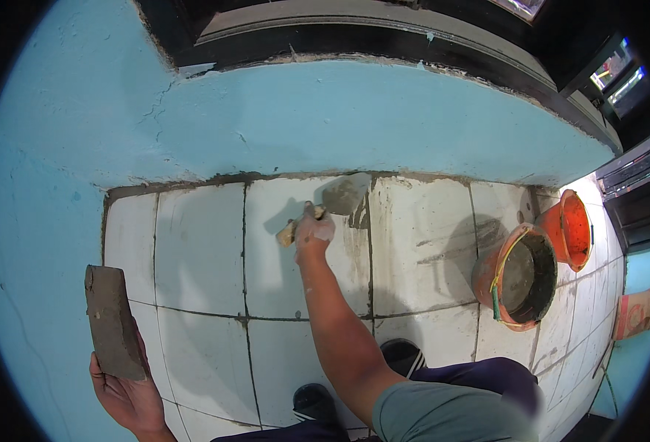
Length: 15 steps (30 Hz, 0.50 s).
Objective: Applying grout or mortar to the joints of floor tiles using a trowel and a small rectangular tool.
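My left hand [130, 398] is at the lower left, its fingers around the lower end of a grey, cement-coloured rectangular slab [111, 320]. The slab stands upright in front of the blue side wall, and I cannot tell what its far face is like. My right hand [315, 232] is closed on a trowel. The trowel's wooden handle end [286, 235] sticks out to the left of the fist, and its grey blade [342, 194] is low over the white floor tiles [199, 250], near the foot of the wall. Whether the blade touches the tile cannot be made out.
To the right a bucket [485, 276] holds grey mortar, with an orange bucket [577, 232] tipped behind it. A brown-red carton [636, 314] lies farther right. The light-blue wall [384, 118] rises ahead under a dark window frame. My sandalled feet [314, 401] stand on the tiles.
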Each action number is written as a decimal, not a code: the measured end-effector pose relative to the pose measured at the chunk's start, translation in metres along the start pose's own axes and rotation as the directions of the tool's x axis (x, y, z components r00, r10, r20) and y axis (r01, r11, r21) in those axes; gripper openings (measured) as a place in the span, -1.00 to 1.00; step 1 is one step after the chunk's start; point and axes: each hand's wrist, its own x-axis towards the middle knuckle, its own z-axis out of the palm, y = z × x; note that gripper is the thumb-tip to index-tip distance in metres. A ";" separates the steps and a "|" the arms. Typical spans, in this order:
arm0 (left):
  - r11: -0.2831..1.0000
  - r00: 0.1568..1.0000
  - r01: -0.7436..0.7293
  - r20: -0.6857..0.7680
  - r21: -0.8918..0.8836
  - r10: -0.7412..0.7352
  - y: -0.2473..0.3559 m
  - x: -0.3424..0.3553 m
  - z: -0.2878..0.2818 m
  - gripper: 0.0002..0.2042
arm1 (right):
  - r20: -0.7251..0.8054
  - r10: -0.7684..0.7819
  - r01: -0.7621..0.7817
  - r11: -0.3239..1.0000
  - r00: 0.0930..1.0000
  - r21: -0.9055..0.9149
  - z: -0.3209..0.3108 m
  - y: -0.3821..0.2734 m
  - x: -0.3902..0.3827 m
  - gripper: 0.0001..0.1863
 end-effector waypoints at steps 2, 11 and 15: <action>1.000 0.999 -0.021 -0.045 0.011 0.021 -0.003 0.000 0.004 -0.48 | -0.058 0.102 -0.089 0.976 0.993 0.198 -0.011 -0.020 0.003 -0.69; 0.999 0.997 -0.038 -0.068 -0.001 0.038 -0.010 0.000 0.012 -0.46 | -0.154 0.034 -0.053 0.991 0.988 -0.121 -0.012 -0.004 0.026 -0.55; 1.000 1.000 -0.020 -0.012 -0.007 0.020 -0.007 0.000 0.009 -0.46 | -0.102 0.077 -0.091 0.987 0.992 -0.135 -0.004 -0.003 0.028 -0.59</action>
